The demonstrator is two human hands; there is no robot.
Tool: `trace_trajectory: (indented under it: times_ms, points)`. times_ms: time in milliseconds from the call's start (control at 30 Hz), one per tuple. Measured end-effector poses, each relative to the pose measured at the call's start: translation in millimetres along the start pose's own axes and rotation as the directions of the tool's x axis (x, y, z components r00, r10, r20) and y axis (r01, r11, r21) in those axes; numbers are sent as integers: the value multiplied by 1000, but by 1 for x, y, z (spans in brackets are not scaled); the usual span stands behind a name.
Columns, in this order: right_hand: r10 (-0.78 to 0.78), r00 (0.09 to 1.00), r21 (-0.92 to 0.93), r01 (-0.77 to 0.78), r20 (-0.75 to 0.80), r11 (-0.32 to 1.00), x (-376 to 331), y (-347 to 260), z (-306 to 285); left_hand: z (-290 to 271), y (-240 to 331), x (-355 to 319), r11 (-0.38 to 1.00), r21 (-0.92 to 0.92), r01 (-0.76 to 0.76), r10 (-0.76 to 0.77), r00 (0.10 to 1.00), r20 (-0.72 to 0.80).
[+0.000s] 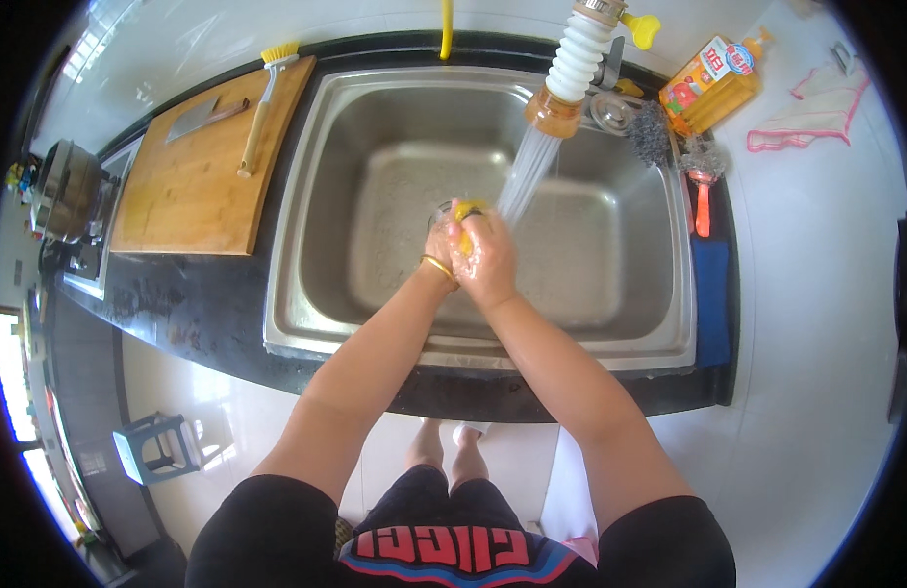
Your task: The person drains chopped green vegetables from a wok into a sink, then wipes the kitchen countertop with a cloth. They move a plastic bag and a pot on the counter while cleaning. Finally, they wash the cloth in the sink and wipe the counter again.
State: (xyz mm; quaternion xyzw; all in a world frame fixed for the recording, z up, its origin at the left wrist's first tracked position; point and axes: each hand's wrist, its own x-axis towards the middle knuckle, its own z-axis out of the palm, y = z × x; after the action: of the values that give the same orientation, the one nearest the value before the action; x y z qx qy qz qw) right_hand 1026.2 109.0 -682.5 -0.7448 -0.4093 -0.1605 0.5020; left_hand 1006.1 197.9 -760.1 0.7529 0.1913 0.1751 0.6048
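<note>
Over the steel sink (674, 284), both my hands are pressed together around a small yellow thing (465, 212). Its kind is not clear, as fingers cover most of it. My left hand (442, 243), with a gold bracelet at the wrist, closes on it from the left. From the right, my right hand (491, 263) wraps over it, with a dark band on a finger. Water (530, 174) pours from the amber nozzle (553, 115) of a white ribbed tap hose (579, 57) and falls right beside my fingers. My skin looks wet.
Left of the sink lies a wooden cutting board (179, 211) with a cleaver (201, 120) and a yellow-bristled brush (264, 108). At the back right stand a soap bottle (713, 86), scouring pads (650, 132) and an orange-handled scrubber (703, 201). A blue cloth (711, 299) hugs the right edge.
</note>
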Motion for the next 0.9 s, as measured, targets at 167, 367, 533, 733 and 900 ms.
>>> trace_trajectory:
  times_ms: [167,367,533,733,900]
  points:
    - [421,896,-191,-392,141,900,-6,25,8,-4,49,-15,670,-644,371,-479,878,7]
    - [869,435,164,-899,235,406,-35,99,31,1,61,-15,738,-444,508,-525,846,95]
    - [868,265,590,-806,420,-40,-1,79,11,-2,33,-6,847,-411,335,-399,914,-77]
    - [454,868,416,-495,199,763,3,42,0,-8,55,-6,481,-630,610,-593,755,279]
    - [127,984,221,-152,124,963,7,-6,-7,-10,16,-3,240,-851,467,-312,867,388]
